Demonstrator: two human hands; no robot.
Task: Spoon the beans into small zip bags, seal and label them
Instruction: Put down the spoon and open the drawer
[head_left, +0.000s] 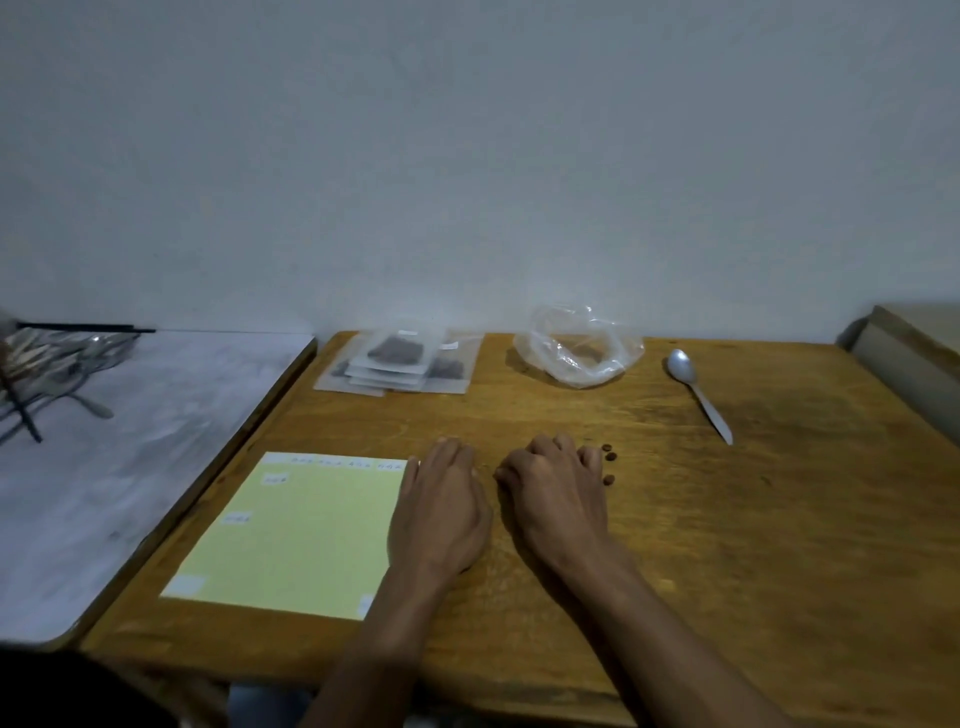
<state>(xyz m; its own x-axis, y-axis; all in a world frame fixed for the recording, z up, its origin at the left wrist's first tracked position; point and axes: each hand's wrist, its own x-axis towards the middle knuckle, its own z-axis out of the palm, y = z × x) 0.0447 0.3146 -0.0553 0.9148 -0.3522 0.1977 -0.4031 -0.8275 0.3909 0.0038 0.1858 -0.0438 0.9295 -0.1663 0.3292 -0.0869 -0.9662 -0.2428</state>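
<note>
A stack of small zip bags (400, 361) with dark beans inside lies at the back left of the wooden table (727, 519). A crumpled clear plastic bag (579, 345) sits to its right, nearly empty. A metal spoon (696, 389) lies alone at the back right. A yellow label sheet (296, 535) with a few white labels rests at the front left. My left hand (441, 509) lies flat, palm down, at the sheet's right edge. My right hand (558, 488) rests beside it with fingers curled, next to a few loose beans (609, 465).
A grey surface (130, 467) adjoins the table on the left, with a dark wire rack and cutlery (47, 374) at its far end. A boxy object (914, 353) stands at the table's right edge. A wall runs behind.
</note>
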